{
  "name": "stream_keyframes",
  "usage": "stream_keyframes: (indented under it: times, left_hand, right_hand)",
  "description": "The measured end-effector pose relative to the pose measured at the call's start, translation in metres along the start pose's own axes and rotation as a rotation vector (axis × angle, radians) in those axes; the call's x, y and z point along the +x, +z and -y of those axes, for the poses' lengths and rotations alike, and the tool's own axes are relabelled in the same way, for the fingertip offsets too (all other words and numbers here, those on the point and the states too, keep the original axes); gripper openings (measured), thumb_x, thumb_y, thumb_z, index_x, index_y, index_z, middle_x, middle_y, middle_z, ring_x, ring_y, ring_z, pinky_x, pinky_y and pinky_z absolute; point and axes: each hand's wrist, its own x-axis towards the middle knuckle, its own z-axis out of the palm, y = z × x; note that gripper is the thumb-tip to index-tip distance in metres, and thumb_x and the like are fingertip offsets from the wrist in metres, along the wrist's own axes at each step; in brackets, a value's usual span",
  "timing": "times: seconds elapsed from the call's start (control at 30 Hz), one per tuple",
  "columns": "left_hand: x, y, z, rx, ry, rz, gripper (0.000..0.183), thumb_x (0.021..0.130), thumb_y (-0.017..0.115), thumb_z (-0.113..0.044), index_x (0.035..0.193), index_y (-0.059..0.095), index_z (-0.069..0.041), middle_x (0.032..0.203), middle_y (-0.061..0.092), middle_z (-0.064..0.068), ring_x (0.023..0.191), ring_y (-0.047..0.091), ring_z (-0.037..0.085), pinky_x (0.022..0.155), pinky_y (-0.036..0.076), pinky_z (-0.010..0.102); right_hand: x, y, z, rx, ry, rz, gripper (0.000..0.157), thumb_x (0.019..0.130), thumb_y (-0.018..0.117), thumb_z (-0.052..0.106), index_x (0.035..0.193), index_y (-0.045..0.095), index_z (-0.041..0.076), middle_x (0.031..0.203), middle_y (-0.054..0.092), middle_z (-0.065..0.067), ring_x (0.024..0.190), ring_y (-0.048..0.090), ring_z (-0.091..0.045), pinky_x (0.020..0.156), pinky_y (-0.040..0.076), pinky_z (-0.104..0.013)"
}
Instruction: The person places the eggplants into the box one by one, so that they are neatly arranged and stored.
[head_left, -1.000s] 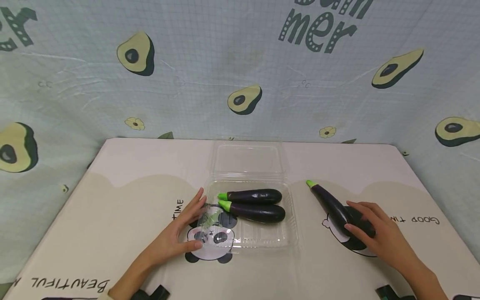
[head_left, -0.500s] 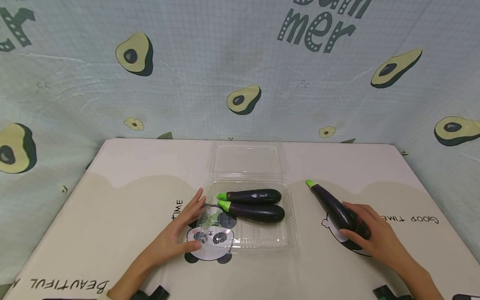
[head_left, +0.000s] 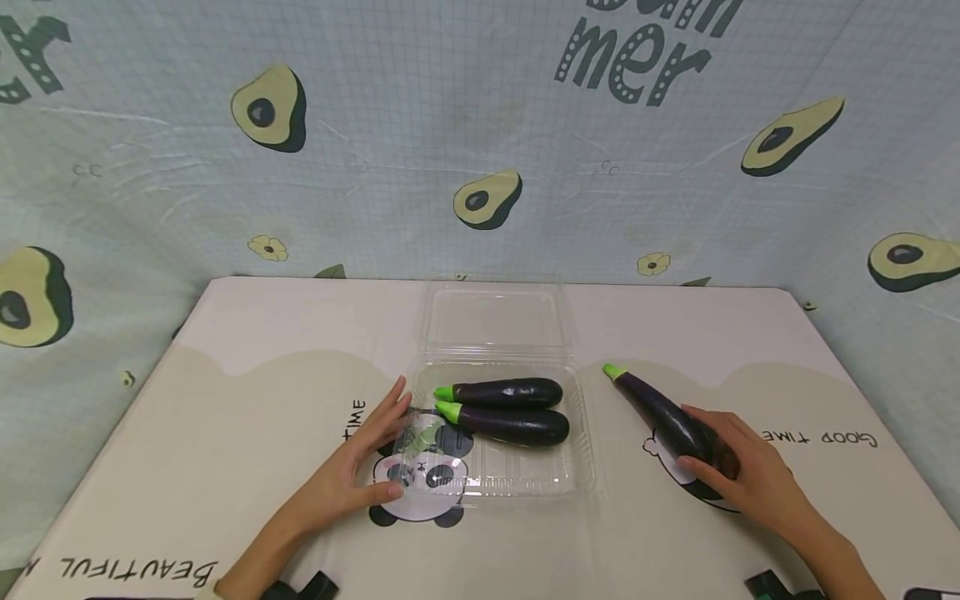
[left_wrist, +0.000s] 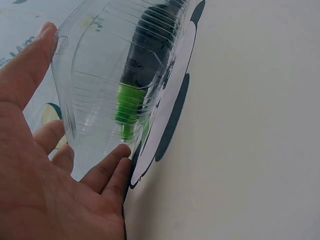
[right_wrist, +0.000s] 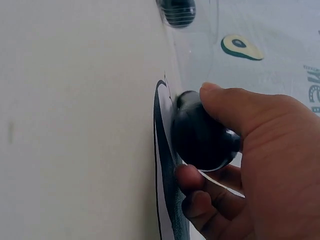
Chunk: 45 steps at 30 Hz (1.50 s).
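Note:
A clear plastic clamshell container (head_left: 517,475) stands at mid-table with its lid laid back. Two dark purple eggplants with green stems lie side by side in it, the rear eggplant (head_left: 510,392) and the front eggplant (head_left: 517,425). My left hand (head_left: 363,467) rests along the container's left side, fingers spread and nearly straight; the left wrist view has the fingertips right at the clear wall. To the right of the container, my right hand (head_left: 753,467) grips the thick end of a third eggplant (head_left: 660,408) between thumb and fingers. Its green stem points away and left.
The open lid (head_left: 495,317) reaches toward the table's back edge. A printed cloth (head_left: 375,525) with panda figures and lettering covers the table. Behind it hangs an avocado-patterned curtain (head_left: 405,125). Dark wrist straps show at the bottom edge.
My right hand has closed around the third eggplant and shifted slightly left. That eggplant's stem end has swung a little left and toward me. The left hand stays in place.

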Motion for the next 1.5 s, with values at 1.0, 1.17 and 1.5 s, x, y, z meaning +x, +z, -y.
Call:
stream_keyframes:
  times: [1.0,1.17,1.5]
  left_hand:
    - [0.0,0.0,-0.001,0.002,-0.004,0.001,0.089,0.077,0.072,-0.004,0.151,0.022,-0.003,0.161,0.001,0.005,0.138,0.032,0.032,0.11,0.029,0.026]
    - [0.0,0.0,-0.002,0.004,-0.003,0.003,0.09,0.077,0.072,-0.005,0.151,0.022,-0.003,0.161,0.001,0.005,0.138,0.032,0.032,0.11,0.03,0.027]
    - [0.001,-0.001,-0.003,0.0,0.006,0.007,0.09,0.077,0.073,-0.004,0.151,0.022,-0.002,0.16,0.001,0.006,0.137,0.033,0.033,0.11,0.03,0.027]
  right_hand:
    - [0.007,-0.009,0.02,-0.009,0.066,0.015,0.068,0.075,0.08,0.004,0.136,0.052,0.015,0.108,0.052,0.002,0.062,0.046,-0.003,0.049,0.038,-0.015]
    - [0.011,-0.015,0.024,-0.022,0.058,0.009,0.069,0.075,0.079,0.002,0.137,0.051,0.015,0.106,0.051,0.004,0.06,0.046,-0.003,0.049,0.038,-0.014]
    - [0.021,-0.023,0.031,-0.012,-0.018,-0.013,0.073,0.071,0.08,-0.003,0.137,0.051,0.013,0.105,0.05,0.007,0.059,0.046,-0.001,0.049,0.037,-0.015]
